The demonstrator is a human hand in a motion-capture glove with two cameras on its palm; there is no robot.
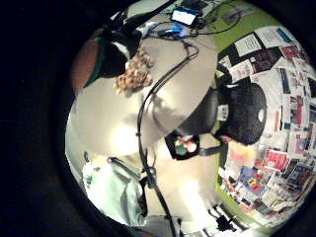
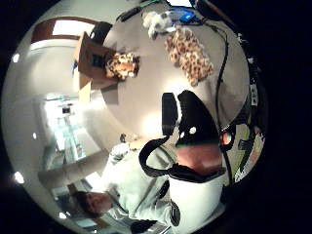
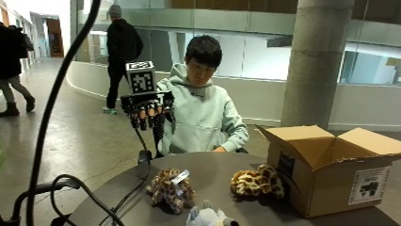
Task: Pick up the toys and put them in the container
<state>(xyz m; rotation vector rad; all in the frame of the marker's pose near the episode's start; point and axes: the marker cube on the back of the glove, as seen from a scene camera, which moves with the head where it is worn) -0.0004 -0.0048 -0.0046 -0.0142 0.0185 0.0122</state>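
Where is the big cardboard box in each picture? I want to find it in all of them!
Outside view: the cardboard box stands open on the right of the table, with a spotted toy beside it.
Thumb side palm view: the cardboard box sits at the table's edge, the same spotted toy beside it.
Little finger side palm view: not in it.
Shared landmark: the round table, seen in all three.
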